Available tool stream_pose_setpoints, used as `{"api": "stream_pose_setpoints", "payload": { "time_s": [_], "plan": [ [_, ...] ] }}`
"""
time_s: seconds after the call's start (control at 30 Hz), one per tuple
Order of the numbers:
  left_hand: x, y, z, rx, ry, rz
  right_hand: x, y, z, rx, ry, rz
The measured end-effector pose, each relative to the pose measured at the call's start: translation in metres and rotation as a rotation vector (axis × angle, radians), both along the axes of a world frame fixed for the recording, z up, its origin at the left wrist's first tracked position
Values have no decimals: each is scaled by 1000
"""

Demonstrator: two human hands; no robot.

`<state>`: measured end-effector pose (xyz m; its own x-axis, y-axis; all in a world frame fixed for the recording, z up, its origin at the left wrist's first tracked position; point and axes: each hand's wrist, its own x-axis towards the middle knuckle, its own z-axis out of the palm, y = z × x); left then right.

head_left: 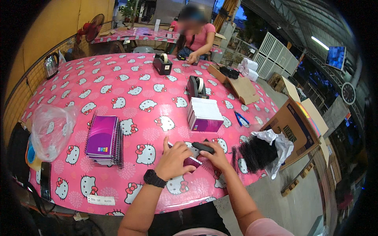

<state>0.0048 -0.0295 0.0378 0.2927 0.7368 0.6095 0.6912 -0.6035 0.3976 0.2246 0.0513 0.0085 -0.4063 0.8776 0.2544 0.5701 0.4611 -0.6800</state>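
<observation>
My left hand [174, 159], with a black watch on its wrist, presses over a small purple notebook [192, 163] near the table's front edge. Its fingers and thumb grip the notebook, and most of the cover is hidden beneath them. My right hand [215, 154] is closed around a dark, rounded, elongated object [202, 148], whose kind I cannot make out, right beside the notebook. Beyond my hands stands a stack of notebooks [205, 114] with white page edges and a purple cover at the front. To the left lies a pile of spiral-bound purple notebooks [101, 135].
Black plastic spiral coils [258, 152] lie on crumpled white paper [284, 147], beside a cardboard box [293, 128]. Blue pliers [241, 118], two tape dispensers [162, 65] and a clear plastic bag [53, 131] rest on the pink tablecloth [118, 188]. Another person [199, 37] works across the table.
</observation>
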Motion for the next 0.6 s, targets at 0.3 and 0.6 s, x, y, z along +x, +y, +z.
{"api": "stream_pose_setpoints", "payload": {
  "time_s": [0.3, 0.6],
  "plan": [
    [-5, 5, -7, -63, -35, -26, 5, -34, 36, -609, 200, 118],
    [-2, 7, -7, -45, -49, -16, 5, -37, 37, -443, 255, 41]
  ]
}}
